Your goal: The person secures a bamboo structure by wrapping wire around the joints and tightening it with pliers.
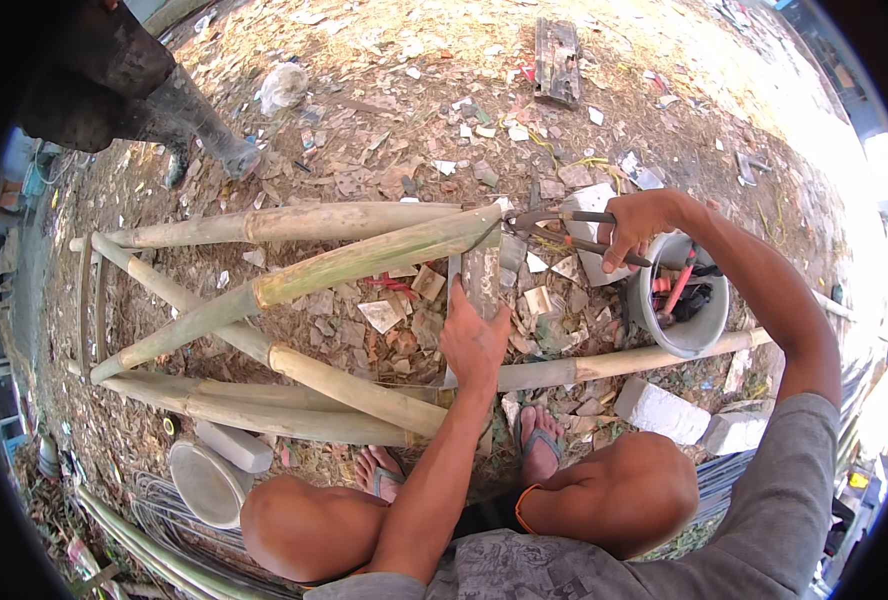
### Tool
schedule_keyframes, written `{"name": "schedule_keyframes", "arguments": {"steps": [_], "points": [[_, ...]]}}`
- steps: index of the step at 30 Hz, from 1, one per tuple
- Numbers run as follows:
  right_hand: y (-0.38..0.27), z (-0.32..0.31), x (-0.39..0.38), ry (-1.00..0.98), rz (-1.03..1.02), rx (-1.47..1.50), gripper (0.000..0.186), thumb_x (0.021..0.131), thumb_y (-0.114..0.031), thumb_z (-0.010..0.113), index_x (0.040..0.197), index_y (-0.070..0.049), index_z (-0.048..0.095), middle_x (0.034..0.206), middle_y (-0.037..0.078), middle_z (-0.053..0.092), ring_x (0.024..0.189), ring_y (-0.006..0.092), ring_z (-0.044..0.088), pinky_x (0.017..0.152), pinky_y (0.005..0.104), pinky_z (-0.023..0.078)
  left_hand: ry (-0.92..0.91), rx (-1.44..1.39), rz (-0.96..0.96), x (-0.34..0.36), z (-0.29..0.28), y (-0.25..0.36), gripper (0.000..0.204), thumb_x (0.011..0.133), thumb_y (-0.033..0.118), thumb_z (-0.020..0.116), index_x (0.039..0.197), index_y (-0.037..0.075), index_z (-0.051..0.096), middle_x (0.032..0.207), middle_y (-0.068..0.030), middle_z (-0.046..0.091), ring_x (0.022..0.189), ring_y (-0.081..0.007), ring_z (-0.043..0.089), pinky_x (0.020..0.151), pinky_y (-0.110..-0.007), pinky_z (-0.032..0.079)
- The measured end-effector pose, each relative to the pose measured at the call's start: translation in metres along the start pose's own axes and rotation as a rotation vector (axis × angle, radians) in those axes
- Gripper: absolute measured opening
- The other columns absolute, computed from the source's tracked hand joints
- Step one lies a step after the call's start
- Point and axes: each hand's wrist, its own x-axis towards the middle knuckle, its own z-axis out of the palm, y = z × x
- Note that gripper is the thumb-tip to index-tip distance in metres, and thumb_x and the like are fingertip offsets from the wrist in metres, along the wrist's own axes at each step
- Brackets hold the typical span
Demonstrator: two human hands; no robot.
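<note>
My right hand (632, 228) is closed round the long handles of a pair of pincers (546, 220). Their jaws meet the right end of a diagonal bamboo pole (354, 268), where a bit of wire seems to stick out. Under that end runs a short wooden board (481, 275), and my left hand (474, 335) grips it with fingers and thumb on its two sides. The pole belongs to a bamboo frame with crossed poles lying before me. Its far side is another bamboo pole (314, 222).
A grey bucket (709, 338) with red-handled tools stands right of my hands. Below it lie white blocks (661, 408). At lower left are an empty bucket (204, 488) and a grey block (234, 446). Broken tiles litter the ground. A person's boots (204, 125) show at upper left.
</note>
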Motion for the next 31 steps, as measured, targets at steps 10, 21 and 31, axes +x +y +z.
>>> {"name": "schedule_keyframes", "arguments": {"steps": [10,21,31], "points": [[0.014,0.049,0.002,0.239,-0.205,0.178,0.077,0.074,-0.034,0.095,0.13,0.0,0.055,0.091,0.012,0.073,0.079,0.0253,0.075,0.065,0.0402,0.058,0.04,0.033,-0.006,-0.002,-0.004,0.012,0.077,0.082,0.027,0.079,0.147,-0.002,0.052,0.112,-0.0309,0.074,0.102,-0.05,0.071,0.092,-0.056,0.055],[0.046,0.074,0.017,1.339,-0.409,-0.975,0.084,0.081,-0.042,0.084,0.149,-0.004,0.051,0.123,0.012,0.063,0.111,0.0293,0.061,0.1,0.0451,0.046,0.079,-0.003,0.067,0.0,0.01,0.003,0.07,0.081,0.028,0.08,0.14,0.0,0.055,0.106,-0.0281,0.075,0.098,-0.0493,0.072,0.09,-0.056,0.054],[0.04,0.041,0.024,0.273,-0.191,0.073,0.049,0.089,-0.056,0.081,0.113,-0.013,0.084,0.084,0.013,0.08,0.077,0.0281,0.077,0.081,0.0432,0.059,0.064,0.03,0.048,-0.001,0.007,0.006,0.077,0.08,0.03,0.082,0.146,0.003,0.054,0.12,-0.0274,0.074,0.107,-0.0471,0.071,0.094,-0.054,0.054]]}}
